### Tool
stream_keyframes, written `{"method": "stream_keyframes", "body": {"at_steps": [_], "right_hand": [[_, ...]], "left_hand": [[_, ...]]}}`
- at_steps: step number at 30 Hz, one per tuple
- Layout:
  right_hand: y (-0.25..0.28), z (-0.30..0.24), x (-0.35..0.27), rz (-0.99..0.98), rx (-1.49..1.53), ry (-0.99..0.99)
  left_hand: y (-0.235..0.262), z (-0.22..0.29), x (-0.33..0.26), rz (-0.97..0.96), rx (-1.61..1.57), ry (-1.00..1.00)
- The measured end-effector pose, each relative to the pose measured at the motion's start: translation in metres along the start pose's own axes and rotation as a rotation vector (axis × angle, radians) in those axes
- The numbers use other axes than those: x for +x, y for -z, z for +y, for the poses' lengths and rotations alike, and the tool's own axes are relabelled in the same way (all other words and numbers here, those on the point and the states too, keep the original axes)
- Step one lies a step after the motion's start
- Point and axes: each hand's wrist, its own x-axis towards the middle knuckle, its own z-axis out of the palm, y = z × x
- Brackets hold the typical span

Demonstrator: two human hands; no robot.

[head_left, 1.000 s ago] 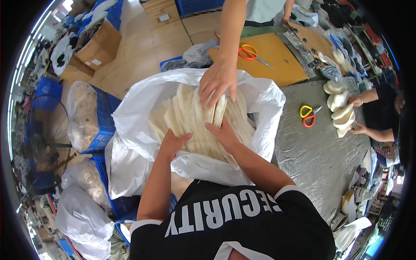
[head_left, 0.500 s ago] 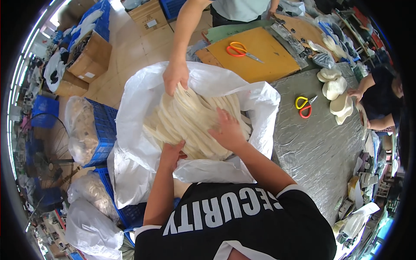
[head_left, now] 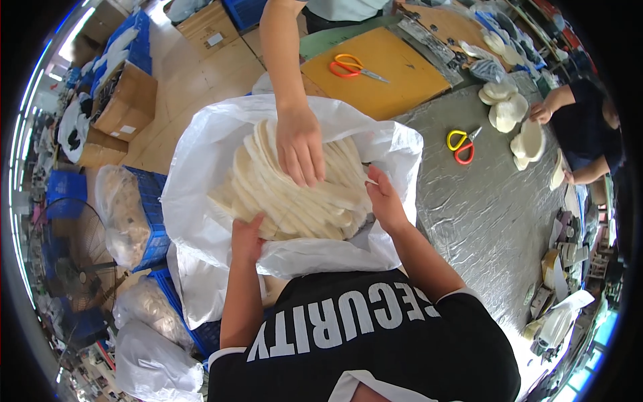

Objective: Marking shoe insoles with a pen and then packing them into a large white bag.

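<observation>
A stack of cream, soft, flat pieces, standing closely on edge, fills a large white plastic sack in front of me. My left hand is at the sack's near left side, its thumb against the ends of the pieces; its other fingers are mostly hidden. At the right side of the stack, my right hand is open with its fingers apart, just inside the sack's mouth. A co-worker's hand reaches in from the far side and rests on top of the stack.
A grey-covered table on the right holds scissors and cream moulded pieces, which another person handles. Orange-handled scissors lie on a yellow board. Blue crates with bagged goods stand left; cardboard boxes lie beyond.
My right hand has moved off the top of the stack to its right side. The co-worker's hand has shifted from the stack's far edge onto its top. The whole view has shifted slightly.
</observation>
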Motion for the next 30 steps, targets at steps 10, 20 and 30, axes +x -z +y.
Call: {"method": "stream_keyframes", "body": {"at_steps": [10, 20, 30], "right_hand": [[0.018, -0.006, -0.011, 0.058, 0.073, -0.009], [0.023, -0.001, -0.015, 0.052, 0.092, -0.014], [0.023, 0.001, -0.017, 0.044, 0.067, -0.041]], "left_hand": [[-0.003, 0.005, 0.005, 0.088, 0.108, -0.090], [0.008, -0.004, 0.017, 0.094, 0.160, -0.210], [0.005, 0.003, 0.004, 0.215, 0.290, -0.193]]}}
